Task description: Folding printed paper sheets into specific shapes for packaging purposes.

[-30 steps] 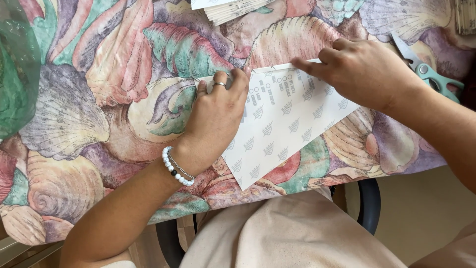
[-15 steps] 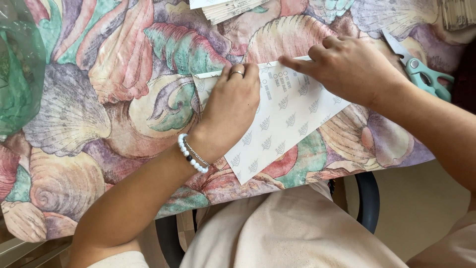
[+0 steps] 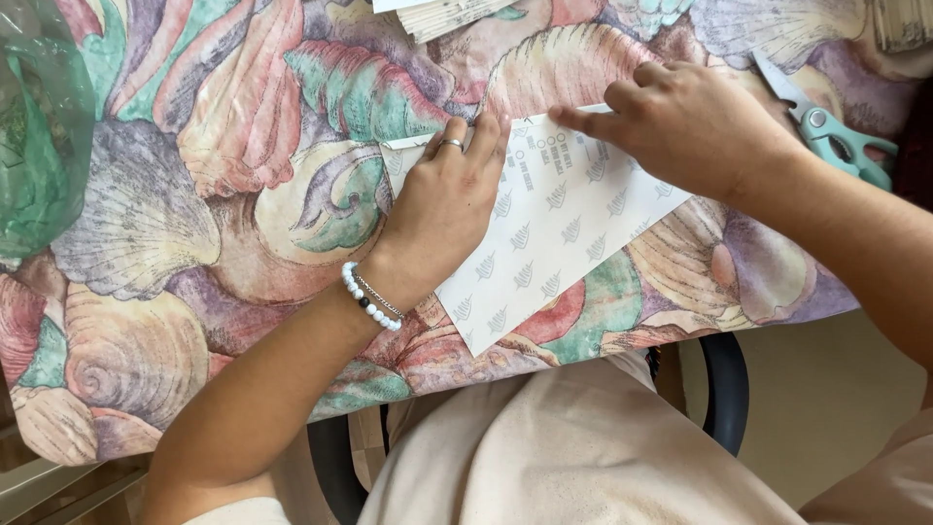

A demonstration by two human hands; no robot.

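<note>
White paper sheet under left hand (flat), right hand fingertips pressing.

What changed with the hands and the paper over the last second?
The left hand slid up the white patterned sheet toward its top edge. The right hand stayed pressing near the upper edge. The sheet stayed flat on the shell-print tablecloth; the scissors lay untouched.

Scissors blade tips cut off at top edge, paper sheet partly hidden under left hand
</note>
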